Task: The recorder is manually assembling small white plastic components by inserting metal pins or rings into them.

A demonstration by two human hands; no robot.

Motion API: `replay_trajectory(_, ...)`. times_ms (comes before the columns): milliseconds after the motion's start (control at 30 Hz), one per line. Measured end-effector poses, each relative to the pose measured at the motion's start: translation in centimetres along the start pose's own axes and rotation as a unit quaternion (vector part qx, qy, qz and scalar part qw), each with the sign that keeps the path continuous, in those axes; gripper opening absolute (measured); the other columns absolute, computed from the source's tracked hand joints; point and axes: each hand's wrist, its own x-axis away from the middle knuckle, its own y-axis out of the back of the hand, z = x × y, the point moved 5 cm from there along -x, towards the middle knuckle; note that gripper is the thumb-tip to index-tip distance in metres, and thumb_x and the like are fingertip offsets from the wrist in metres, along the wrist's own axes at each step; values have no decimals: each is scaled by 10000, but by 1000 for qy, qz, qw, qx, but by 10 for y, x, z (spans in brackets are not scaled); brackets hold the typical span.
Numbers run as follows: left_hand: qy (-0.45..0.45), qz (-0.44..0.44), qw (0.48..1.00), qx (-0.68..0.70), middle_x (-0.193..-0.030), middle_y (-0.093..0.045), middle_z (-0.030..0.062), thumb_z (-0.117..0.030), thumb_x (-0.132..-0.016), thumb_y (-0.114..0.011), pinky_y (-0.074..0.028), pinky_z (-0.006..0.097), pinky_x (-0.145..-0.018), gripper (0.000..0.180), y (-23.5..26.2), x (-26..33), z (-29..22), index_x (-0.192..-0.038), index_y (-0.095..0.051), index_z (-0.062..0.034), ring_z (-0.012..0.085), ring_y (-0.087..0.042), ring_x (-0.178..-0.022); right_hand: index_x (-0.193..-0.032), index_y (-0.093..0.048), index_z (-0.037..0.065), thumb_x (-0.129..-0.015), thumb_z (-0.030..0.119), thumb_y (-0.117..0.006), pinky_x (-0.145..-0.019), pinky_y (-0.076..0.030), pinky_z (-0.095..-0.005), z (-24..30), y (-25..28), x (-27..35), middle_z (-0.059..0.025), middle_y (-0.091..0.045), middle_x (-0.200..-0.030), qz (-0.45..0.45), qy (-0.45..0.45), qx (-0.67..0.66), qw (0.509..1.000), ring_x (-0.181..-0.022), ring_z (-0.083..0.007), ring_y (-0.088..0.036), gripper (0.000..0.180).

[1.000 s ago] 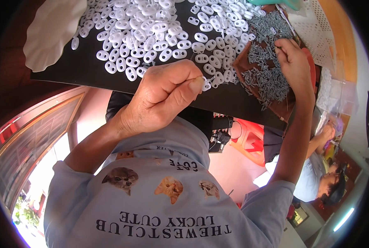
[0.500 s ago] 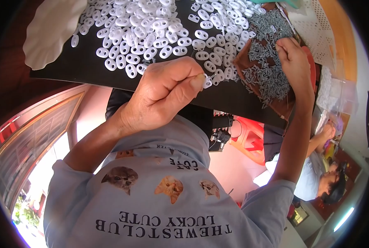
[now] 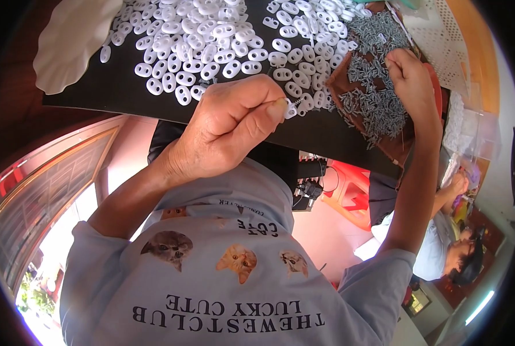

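Note:
My left hand (image 3: 231, 127) is closed above the table's near edge. Its thumb and forefinger pinch a small white plastic piece (image 3: 291, 109) with a hole in it, and a bit of dark screw thread shows beside the piece. My right hand (image 3: 410, 78) is at the right edge of a heap of small grey screws (image 3: 378, 109), fingers pinched together; whatever is between the fingertips is hidden. The screws lie on a brown cloth or tray (image 3: 339, 83). Many white oval two-hole plastic pieces (image 3: 182, 49) are piled across the dark table.
A wavy-edged white dish (image 3: 72, 43) stands at the far left of the dark table (image 3: 113, 99). Beyond the screws are a perforated white sheet (image 3: 436, 34) and a red rim (image 3: 435, 86). A red-orange stool (image 3: 349, 199) stands below. Another person (image 3: 442, 248) sits at the right.
My right hand has shifted very slightly at the screw heap, still pinched. The left hand keeps its hold on the white piece almost unmoved.

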Motion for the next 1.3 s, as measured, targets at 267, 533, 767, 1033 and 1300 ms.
replay_trajectory(267,-1,3,1000,6,-784,-520,49,-87,-985,-441,-337,212,-535,161,-1,0,0,-914,-534,23,66,-389,-588,-925,-563,27,-877,124,-553,-712,-451,-402,-3,0,1,-149,-604,-925,33,-26,21,999,-844,-362,-578,109)
replay_trajectory(533,-11,1,1000,3,-785,-516,48,-89,-986,-442,-351,215,-552,168,-1,-1,0,-908,-533,28,70,-402,-600,-916,-562,29,-878,134,-558,-700,-444,-406,-3,2,3,-147,-591,-902,27,-20,32,999,-832,-359,-573,112)
replay_trajectory(767,-15,0,1000,-3,-784,-516,46,-87,-983,-445,-351,216,-557,164,-1,0,-1,-899,-533,23,72,-401,-602,-907,-563,32,-882,137,-549,-698,-442,-410,-4,0,2,-141,-590,-904,9,-14,44,999,-841,-358,-570,108)
replay_trajectory(1033,-4,-33,999,6,-695,-520,51,-52,-932,-519,-418,258,-554,107,0,-1,-3,-857,-551,18,131,-497,-596,-907,-552,33,-881,134,-545,-699,-443,-413,-3,-1,1,-142,-591,-906,6,-3,44,999,-845,-362,-569,104)
replay_trajectory(1300,-13,-6,1000,7,-776,-513,42,-80,-981,-447,-347,214,-561,155,0,1,-1,-891,-531,16,70,-395,-602,-912,-551,16,-864,82,-547,-706,-458,-396,-1,5,4,-156,-595,-908,-6,0,44,999,-856,-369,-575,82)
